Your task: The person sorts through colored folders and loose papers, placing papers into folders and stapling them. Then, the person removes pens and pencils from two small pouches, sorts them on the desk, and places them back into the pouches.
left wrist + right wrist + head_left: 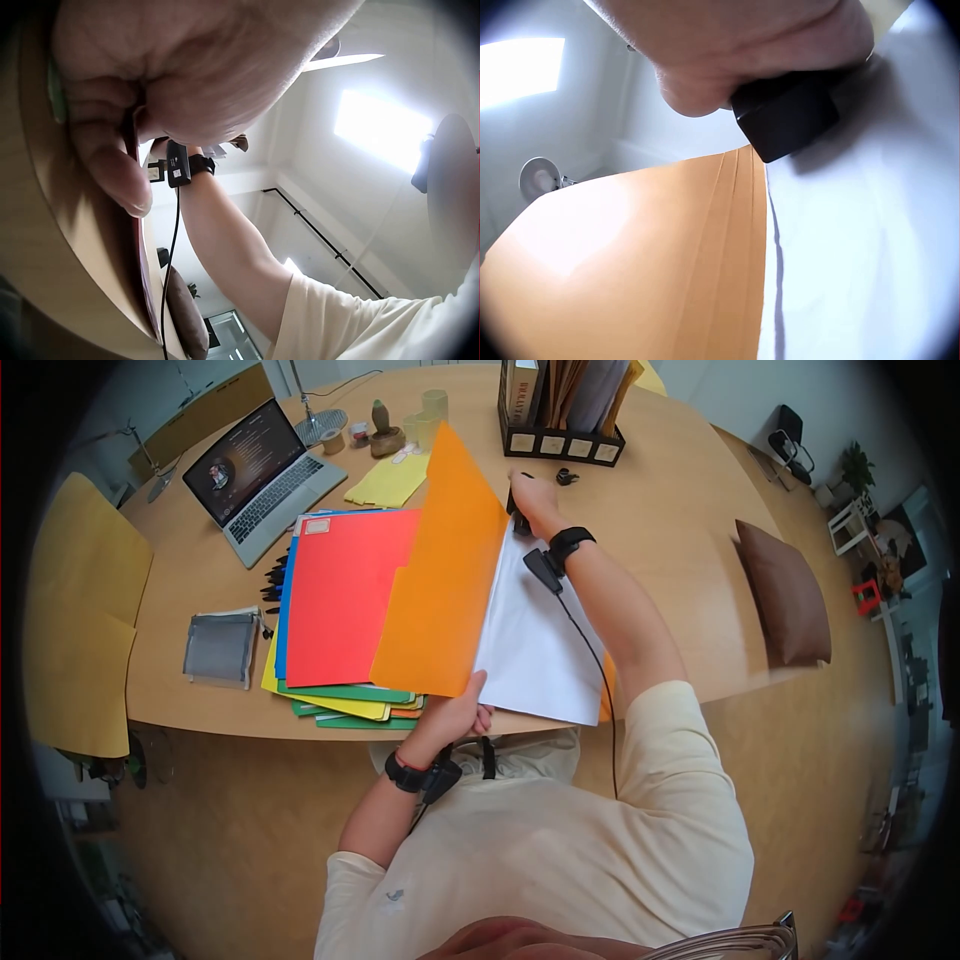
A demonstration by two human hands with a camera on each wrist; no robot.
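An orange folder (440, 590) stands open near the table's front edge, its left cover raised at a slant. White sheets (535, 640) lie in its right side. My left hand (455, 715) grips the folder's lower edge by the fold; in the left wrist view its fingers (112, 169) curl round that edge. My right hand (538, 500) holds a black stapler (518, 515) at the top left corner of the sheets. In the right wrist view the stapler's blocky end (787, 116) sits over the paper beside the folder's creased spine. The palm covers the rest of it.
Red, blue, yellow and green folders (345, 600) are stacked on the left, partly under the raised cover. Beyond are a laptop (265, 480), yellow paper (388, 482) and a black file holder (560, 445). A grey pouch (220, 648) lies left, a brown cushion (785, 595) right.
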